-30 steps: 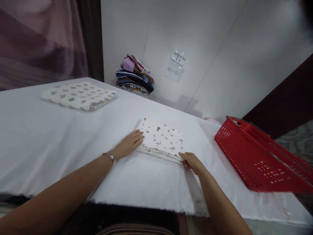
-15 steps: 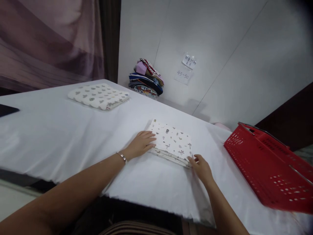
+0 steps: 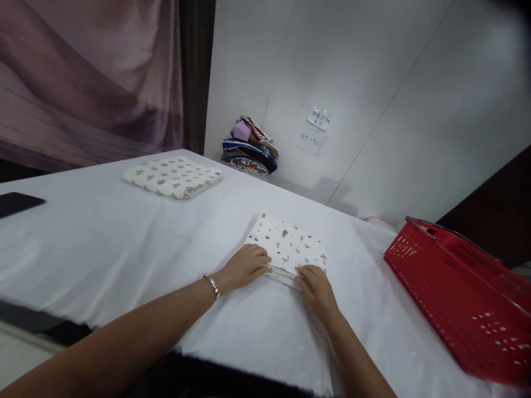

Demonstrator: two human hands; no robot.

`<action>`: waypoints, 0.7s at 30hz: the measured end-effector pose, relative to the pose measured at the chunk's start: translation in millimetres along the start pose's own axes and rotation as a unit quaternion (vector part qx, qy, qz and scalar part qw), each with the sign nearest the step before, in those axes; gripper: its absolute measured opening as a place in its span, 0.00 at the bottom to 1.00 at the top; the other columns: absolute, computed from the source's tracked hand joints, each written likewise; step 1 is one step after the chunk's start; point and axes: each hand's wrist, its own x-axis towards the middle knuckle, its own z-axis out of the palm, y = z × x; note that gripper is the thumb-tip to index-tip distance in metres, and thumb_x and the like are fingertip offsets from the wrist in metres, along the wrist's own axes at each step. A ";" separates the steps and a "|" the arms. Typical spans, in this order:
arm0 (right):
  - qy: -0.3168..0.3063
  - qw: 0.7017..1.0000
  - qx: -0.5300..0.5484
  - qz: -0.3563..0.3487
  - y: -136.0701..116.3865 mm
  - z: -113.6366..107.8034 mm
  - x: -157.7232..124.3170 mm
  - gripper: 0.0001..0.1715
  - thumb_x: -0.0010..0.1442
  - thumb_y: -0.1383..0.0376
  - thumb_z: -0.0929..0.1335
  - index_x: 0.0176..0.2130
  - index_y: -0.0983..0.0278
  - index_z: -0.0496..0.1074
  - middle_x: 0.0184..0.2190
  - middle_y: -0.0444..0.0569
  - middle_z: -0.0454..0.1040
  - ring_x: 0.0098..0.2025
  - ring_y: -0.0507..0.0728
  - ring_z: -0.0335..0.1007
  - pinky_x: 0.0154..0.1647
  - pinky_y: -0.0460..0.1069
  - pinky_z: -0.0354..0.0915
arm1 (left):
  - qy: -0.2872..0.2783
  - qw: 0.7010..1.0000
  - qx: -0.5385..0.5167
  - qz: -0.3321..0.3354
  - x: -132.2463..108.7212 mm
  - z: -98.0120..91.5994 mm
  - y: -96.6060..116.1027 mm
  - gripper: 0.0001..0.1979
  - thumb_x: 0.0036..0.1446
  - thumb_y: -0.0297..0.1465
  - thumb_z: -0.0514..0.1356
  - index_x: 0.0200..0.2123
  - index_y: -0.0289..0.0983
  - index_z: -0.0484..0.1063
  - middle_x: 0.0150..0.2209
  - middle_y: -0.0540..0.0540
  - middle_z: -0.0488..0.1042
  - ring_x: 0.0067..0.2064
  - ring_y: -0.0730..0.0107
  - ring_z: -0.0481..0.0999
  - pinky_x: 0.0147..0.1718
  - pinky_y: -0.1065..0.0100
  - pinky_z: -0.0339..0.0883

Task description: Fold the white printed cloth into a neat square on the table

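A folded white cloth point(image 3: 290, 243) with small grey prints of palms, birds and leaves lies flat on the white-covered table. My left hand point(image 3: 244, 267) grips its near left corner, fingers on top and thumb at the layered edge. On the same near edge, farther right, my right hand point(image 3: 317, 290) pinches the layers between thumb and fingers. The fingertips of both hands are partly hidden against the folds. Beyond my left hand rests a second folded cloth point(image 3: 174, 176), cream with grey cloud-like shapes.
A red perforated basket point(image 3: 452, 298) stands tilted in view at the right. Against the wall is a stack of folded fabrics point(image 3: 251, 146), with handwritten paper signs point(image 3: 311, 140) beside it. A dark flat object point(image 3: 19, 204) lies at the left table edge.
My right hand has moved left from the cloth's near right corner along its near edge. My left hand has slid from the left side down to the near left corner.
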 end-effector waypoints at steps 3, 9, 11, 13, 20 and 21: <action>-0.018 1.000 0.013 -0.020 -5.2 5.3 9.6 0.12 0.60 0.63 0.62 0.42 0.62 0.72 0.38 0.52 0.72 0.40 0.57 0.66 0.41 0.53 0.65 | -0.004 1.000 0.013 -0.004 0.7 1.3 0.0 0.10 0.61 0.33 0.51 0.42 0.40 0.69 0.38 0.47 0.69 0.41 0.67 0.66 0.42 0.62 0.58; 0.002 0.999 0.034 0.011 -16.4 15.3 10.1 0.12 0.61 0.65 0.61 0.41 0.61 0.73 0.36 0.50 0.72 0.39 0.56 0.66 0.40 0.52 0.64 | -0.006 1.000 0.015 -0.008 1.8 2.5 -0.8 0.11 0.62 0.33 0.49 0.39 0.39 0.70 0.35 0.47 0.69 0.39 0.68 0.65 0.41 0.63 0.58; 0.014 0.999 0.039 0.022 -17.3 17.9 6.7 0.12 0.62 0.66 0.61 0.40 0.62 0.73 0.36 0.51 0.71 0.40 0.56 0.66 0.41 0.52 0.63 | -0.007 1.000 0.009 -0.007 2.0 1.8 -1.0 0.11 0.62 0.33 0.48 0.38 0.39 0.70 0.35 0.47 0.69 0.39 0.68 0.65 0.40 0.63 0.58; 0.018 0.999 0.042 0.026 -16.9 19.7 4.0 0.13 0.62 0.66 0.61 0.40 0.63 0.73 0.37 0.51 0.71 0.40 0.56 0.65 0.42 0.53 0.63 | -0.010 1.000 0.003 -0.009 2.2 1.0 -1.1 0.12 0.63 0.33 0.48 0.37 0.39 0.70 0.35 0.47 0.69 0.38 0.69 0.65 0.40 0.64 0.58; 0.027 0.999 0.018 0.017 -16.6 21.6 3.1 0.14 0.62 0.65 0.60 0.40 0.63 0.73 0.37 0.52 0.71 0.40 0.57 0.65 0.41 0.54 0.63 | -0.011 1.000 0.005 -0.016 2.7 0.4 -0.7 0.13 0.63 0.32 0.47 0.35 0.38 0.70 0.34 0.48 0.69 0.38 0.70 0.65 0.39 0.65 0.57; 0.028 0.999 0.013 0.012 -17.1 21.5 3.4 0.14 0.63 0.65 0.60 0.40 0.63 0.72 0.37 0.52 0.71 0.40 0.57 0.65 0.41 0.54 0.63 | -0.012 1.000 0.010 -0.018 2.8 0.6 -0.2 0.13 0.63 0.32 0.47 0.34 0.38 0.70 0.33 0.48 0.69 0.37 0.70 0.65 0.38 0.65 0.57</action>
